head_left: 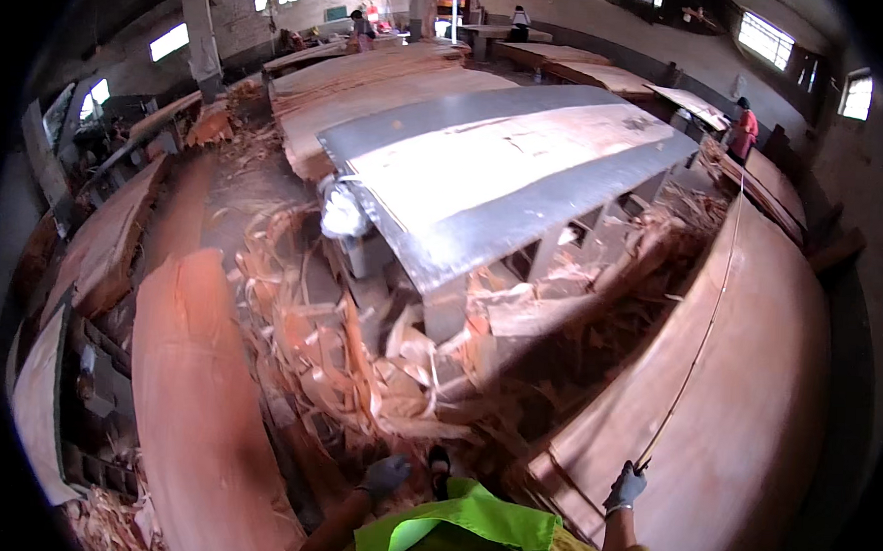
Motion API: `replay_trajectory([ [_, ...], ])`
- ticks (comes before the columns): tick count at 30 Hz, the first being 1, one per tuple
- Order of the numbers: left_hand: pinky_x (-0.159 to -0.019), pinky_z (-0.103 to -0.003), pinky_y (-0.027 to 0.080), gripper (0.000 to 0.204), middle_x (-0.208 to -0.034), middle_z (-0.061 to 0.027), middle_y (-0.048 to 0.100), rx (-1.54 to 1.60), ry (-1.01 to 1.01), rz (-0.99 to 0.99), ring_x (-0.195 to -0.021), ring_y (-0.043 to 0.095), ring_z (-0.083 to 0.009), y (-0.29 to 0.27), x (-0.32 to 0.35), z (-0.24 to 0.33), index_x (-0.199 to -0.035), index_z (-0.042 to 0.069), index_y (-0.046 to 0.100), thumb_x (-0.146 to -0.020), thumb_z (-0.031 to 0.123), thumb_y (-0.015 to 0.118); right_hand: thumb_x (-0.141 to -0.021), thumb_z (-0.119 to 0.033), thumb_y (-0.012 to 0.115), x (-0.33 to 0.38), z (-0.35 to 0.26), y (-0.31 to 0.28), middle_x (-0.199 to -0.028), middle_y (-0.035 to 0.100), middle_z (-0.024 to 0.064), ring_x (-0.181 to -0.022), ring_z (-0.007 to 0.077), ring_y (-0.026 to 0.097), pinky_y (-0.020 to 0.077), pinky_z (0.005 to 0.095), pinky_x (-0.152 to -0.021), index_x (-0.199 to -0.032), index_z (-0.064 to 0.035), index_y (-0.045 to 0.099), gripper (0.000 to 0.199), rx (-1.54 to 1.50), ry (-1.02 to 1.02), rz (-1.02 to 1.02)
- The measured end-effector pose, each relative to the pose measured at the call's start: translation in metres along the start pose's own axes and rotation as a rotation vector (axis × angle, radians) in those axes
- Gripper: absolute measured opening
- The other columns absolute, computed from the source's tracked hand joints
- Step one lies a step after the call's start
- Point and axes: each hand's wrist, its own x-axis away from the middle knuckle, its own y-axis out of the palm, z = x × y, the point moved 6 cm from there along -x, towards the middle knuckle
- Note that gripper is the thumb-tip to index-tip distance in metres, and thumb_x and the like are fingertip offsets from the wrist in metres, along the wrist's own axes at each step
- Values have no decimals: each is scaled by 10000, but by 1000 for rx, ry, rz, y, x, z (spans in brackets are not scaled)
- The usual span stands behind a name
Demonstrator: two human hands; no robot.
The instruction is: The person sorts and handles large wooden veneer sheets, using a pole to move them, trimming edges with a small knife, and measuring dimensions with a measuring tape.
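Note:
My right hand [626, 487], in a grey glove, is closed around the near end of a long thin stick [694, 360]. The stick runs away from me over a wide stack of pale reddish wood veneer sheets [752, 388] on my right. My left hand [385, 477], also gloved in grey, hangs low in front of me, above veneer scraps on the floor. It is small and blurred, so its finger pose is unclear, and nothing held shows in it.
A metal-topped table [562, 222] with a pale veneer sheet [506, 150] stands ahead. Curled veneer scraps [358, 370] litter the floor around it. A reddish veneer stack [195, 393] lies to my left. A person in red [743, 131] stands at the far right, with others farther back.

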Motion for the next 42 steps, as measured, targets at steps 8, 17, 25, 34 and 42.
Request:
replay_trajectory([
  [8,-826,-379,468,377,-1053,-189,607,227,207,-14,-974,594,-323,-163,-207,176,-1153,22,533,-911,308,489,-877,-122,572,117,-230,312,-604,414,-60,-503,44,361,303,210,-438,-765,-50,544,135,-199,-273,-478],
  [17,-903,-283,421,583,-1144,-164,566,869,138,-91,-1072,527,-215,-302,-421,173,-1379,22,263,-902,230,526,-892,-145,546,291,-372,556,-638,484,-30,-480,60,430,336,220,-409,-846,-44,548,111,-496,54,-981],
  [25,-568,-209,471,456,-839,-30,582,1124,-89,58,-706,572,-107,-472,-532,37,-1266,8,435,-824,56,537,-823,-194,630,265,-455,779,-688,554,73,-614,130,518,426,286,-545,-841,-19,548,194,145,-702,-1333],
  [34,-639,-339,502,479,-890,-110,642,-10,-222,302,-717,616,-252,-574,-506,-164,-1298,99,451,-833,133,561,-857,-174,449,194,-575,1103,-883,593,132,-785,337,607,480,450,-653,-879,-148,643,197,817,-1277,-689],
  [42,-963,-306,386,612,-1391,-149,351,816,-439,153,-1238,384,-153,-567,-523,-216,-1380,33,297,-859,192,574,-794,-254,536,120,-593,1238,-885,618,57,-808,239,611,412,384,-688,-842,-212,700,176,1315,-1477,-301],
])
